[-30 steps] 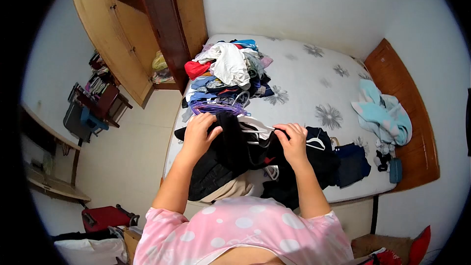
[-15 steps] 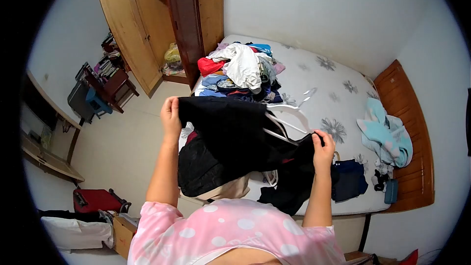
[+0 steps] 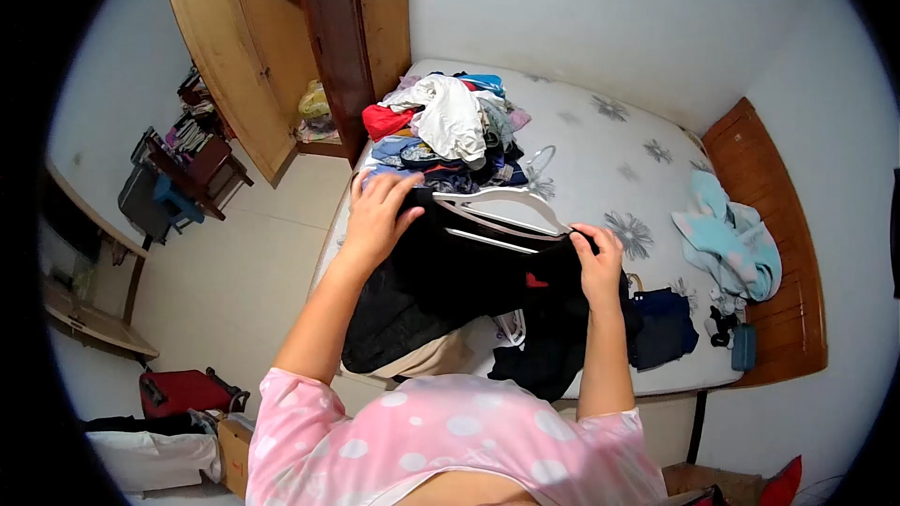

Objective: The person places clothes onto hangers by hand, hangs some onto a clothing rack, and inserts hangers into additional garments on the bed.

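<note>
A black top point(image 3: 469, 267) with a small red heart-shaped mark is stretched between my hands, with a white clothes hanger point(image 3: 506, 199) inside its neckline and the hook pointing up and away. My left hand point(image 3: 380, 215) is at the left shoulder of the top, fingers bent over the cloth and thumb below. At the opposite shoulder, my right hand point(image 3: 600, 258) pinches the fabric by the hanger's end. Beneath the top lie dark clothes point(image 3: 380, 328), a beige garment point(image 3: 427, 353) and another white hanger point(image 3: 512, 326), partly covered.
A heap of mixed clothes point(image 3: 445, 122) lies on the far part of the bed point(image 3: 586, 155). Folded dark clothes point(image 3: 661, 328) and a light blue blanket point(image 3: 727, 234) are to the right, near the wooden headboard point(image 3: 778, 253). An open wardrobe point(image 3: 267, 56) and red suitcase point(image 3: 187, 394) stand left.
My left hand has moved inward from the garment's outstretched end to its shoulder by the hanger. The top now hangs squarer on the hanger, and the red mark shows more fully.
</note>
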Tool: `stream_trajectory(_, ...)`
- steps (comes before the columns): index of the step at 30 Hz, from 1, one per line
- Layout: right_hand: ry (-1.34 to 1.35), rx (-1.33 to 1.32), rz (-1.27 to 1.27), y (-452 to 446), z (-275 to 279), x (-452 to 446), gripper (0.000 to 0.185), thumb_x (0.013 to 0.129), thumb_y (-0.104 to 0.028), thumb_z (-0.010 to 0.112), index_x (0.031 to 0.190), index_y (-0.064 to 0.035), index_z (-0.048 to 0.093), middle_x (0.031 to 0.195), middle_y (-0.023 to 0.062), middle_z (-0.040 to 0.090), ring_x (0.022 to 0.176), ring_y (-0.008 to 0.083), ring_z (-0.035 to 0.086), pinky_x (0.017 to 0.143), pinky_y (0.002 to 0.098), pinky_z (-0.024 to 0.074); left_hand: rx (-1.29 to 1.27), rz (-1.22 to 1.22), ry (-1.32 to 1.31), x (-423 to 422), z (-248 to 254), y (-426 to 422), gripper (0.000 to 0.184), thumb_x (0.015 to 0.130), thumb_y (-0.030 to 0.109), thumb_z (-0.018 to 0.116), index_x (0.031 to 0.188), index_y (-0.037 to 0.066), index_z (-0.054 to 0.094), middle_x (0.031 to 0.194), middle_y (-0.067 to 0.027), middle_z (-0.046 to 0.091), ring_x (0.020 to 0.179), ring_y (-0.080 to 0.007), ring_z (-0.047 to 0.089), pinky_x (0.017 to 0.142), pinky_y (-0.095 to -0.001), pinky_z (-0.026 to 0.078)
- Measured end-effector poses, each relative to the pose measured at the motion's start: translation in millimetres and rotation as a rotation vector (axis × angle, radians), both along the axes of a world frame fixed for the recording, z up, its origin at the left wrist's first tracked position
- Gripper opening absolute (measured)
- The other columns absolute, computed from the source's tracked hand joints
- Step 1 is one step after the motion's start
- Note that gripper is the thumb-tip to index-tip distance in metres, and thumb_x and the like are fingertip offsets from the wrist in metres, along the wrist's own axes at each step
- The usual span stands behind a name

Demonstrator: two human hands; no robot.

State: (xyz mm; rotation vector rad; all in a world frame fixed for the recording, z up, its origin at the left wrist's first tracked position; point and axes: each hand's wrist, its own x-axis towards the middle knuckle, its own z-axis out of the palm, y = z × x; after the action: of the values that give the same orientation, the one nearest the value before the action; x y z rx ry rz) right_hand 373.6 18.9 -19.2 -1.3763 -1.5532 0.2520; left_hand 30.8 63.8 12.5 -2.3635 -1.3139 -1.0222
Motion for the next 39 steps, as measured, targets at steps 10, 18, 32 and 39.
stream_trajectory(10, -0.225, -0.025, -0.031, 4.8, 1.3, 11.6, 0.015, 0.085, -0.018, 0.063, 0.092, -0.0046, 0.063, 0.091, 0.0117, 0.063, 0.092, 0.0307, 0.056, 0.085, 0.0388, 0.0389, 0.006, -0.080, -0.194, 1.2, -16.5, 27.5, 0.024, 0.077, 0.013, 0.070, 0.094, 0.003, 0.057, 0.088, -0.0117, 0.059, 0.087, -0.0325, 0.055, 0.076, -0.0397, 0.044)
stream_trajectory(18, -0.132, -0.032, -0.216, -6.9, 26.6, 38.1, 0.026, 0.084, -0.026, 0.066, 0.089, -0.0016, 0.062, 0.083, 0.0165, 0.064, 0.078, 0.0353, 0.061, 0.069, 0.0388, 0.0462, -0.719, -0.288, -0.921, 4.7, -109.6, 49.7, 0.091, 0.070, 0.021, 0.081, 0.141, 0.001, 0.028, 0.137, -0.0158, 0.043, 0.128, -0.0255, 0.041, 0.108, -0.0354, 0.031)
stream_trajectory(32, -0.224, -0.109, -0.582, -105.3, 68.4, 102.3, 0.028, 0.085, -0.027, 0.067, 0.087, 0.0010, 0.062, 0.070, 0.0109, 0.062, 0.065, 0.0163, 0.056, 0.063, 0.0317, 0.0447, -1.893, -0.700, -1.354, 170.9, -157.4, -20.9, 0.043, 0.097, 0.030, 0.053, 0.128, 0.001, 0.048, 0.121, -0.0131, 0.059, 0.109, -0.0241, 0.058, 0.094, -0.0379, 0.048)
stream_trajectory(39, -0.233, -0.265, -0.675, -170.1, 52.1, 162.9, 0.027, 0.083, -0.025, 0.069, 0.085, 0.0018, 0.064, 0.068, 0.0111, 0.061, 0.063, 0.0163, 0.055, 0.062, 0.0303, 0.0445, -2.434, -0.744, -1.082, 198.8, -145.1, -93.8, 0.048, 0.095, 0.038, 0.054, 0.124, 0.001, 0.052, 0.112, -0.0116, 0.064, 0.098, -0.0221, 0.065, 0.079, -0.0369, 0.057)
